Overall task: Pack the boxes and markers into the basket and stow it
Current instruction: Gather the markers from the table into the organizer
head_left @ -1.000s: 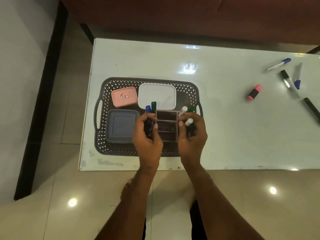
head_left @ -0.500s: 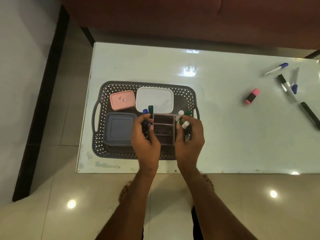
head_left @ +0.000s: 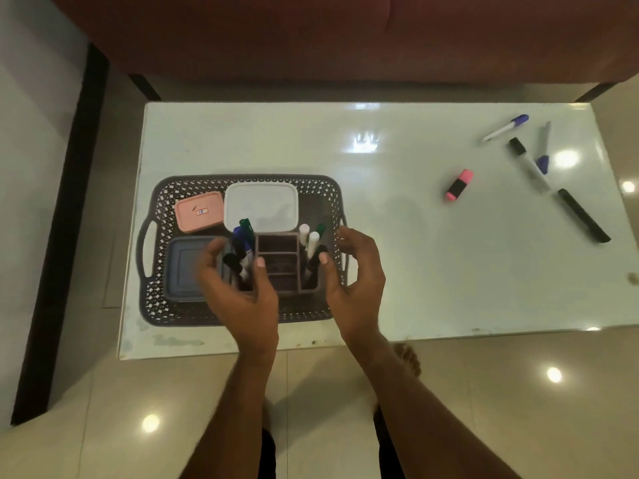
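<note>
Both hands have let go of the organizer (head_left: 278,262), which sits in the basket (head_left: 162,202). The left hand (head_left: 238,288) and right hand (head_left: 356,281) hover beside it, fingers spread.

I log a dark grey lattice-patterned basket (head_left: 162,302), a pink box (head_left: 198,211) with a small label, a white box (head_left: 261,205), a slate-blue box (head_left: 183,267), a brown organiser (head_left: 278,261), a pink-and-black highlighter (head_left: 459,185) and a pale glossy table (head_left: 397,236).
</note>
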